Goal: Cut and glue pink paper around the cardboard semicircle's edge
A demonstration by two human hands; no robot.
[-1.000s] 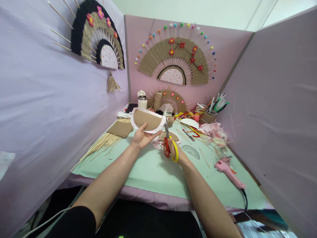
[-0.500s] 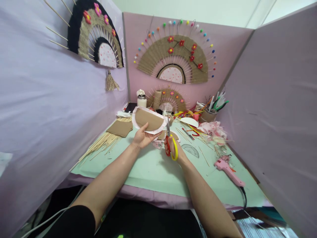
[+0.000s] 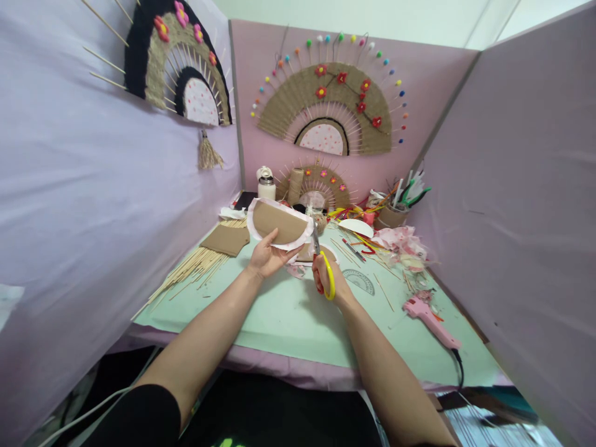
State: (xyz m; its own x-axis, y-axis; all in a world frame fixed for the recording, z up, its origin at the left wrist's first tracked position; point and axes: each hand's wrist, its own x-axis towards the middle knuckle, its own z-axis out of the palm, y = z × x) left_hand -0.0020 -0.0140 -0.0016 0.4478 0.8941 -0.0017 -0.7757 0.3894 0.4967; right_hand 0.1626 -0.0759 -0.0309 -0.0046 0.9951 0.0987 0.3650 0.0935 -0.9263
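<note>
Left hand: grip clamped on cardboard half-disc. Right hand: grip round scissors. Brown pot holds green-handled tool, white sticks.

Mint-topped tbl w/ lilac cloth edge, boxed in by lilac L panel, pink back panel & greyish-mauve R panel, pale greenish wall above, lit brightest upper R.

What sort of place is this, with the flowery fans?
Probably a craft corner: a big flowered fan hangs on the pink wall, a glue gun lies on the table, and the right hand holds scissors.
</note>
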